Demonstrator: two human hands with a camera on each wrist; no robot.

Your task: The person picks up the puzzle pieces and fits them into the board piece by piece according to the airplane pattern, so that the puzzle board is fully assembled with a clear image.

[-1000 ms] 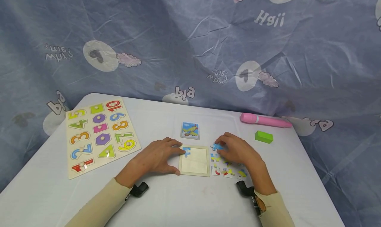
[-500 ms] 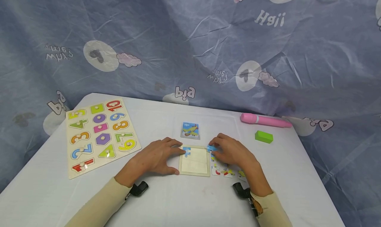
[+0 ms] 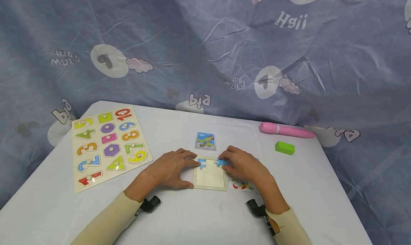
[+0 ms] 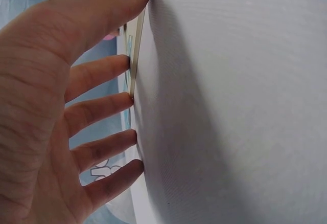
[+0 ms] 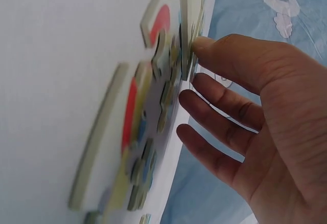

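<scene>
A shallow wooden puzzle tray (image 3: 208, 179) lies mid-table with a blue jigsaw piece (image 3: 202, 163) in its upper left corner. My left hand (image 3: 170, 169) rests along the tray's left side. Its fingers are fairly straight in the left wrist view, with the thumb (image 4: 107, 14) at the near edge. Over the tray's upper right corner, my right hand (image 3: 245, 166) pinches another blue jigsaw piece (image 3: 220, 163) between thumb and fingers. Loose jigsaw pieces (image 3: 240, 185) lie to the right of the tray, partly hidden under that hand; the right wrist view shows several.
Behind the tray lies a small airplane picture (image 3: 205, 141). A number-and-shape board (image 3: 110, 150) covers the left of the table. Toward the back right are a green block (image 3: 284, 148) and a pink pen-shaped object (image 3: 287, 130). A printed blue cloth (image 3: 205, 52) hangs behind.
My right hand has carried the blue jigsaw piece leftward from the loose pieces to the tray's upper right corner. My left hand has stayed at the tray's left side.
</scene>
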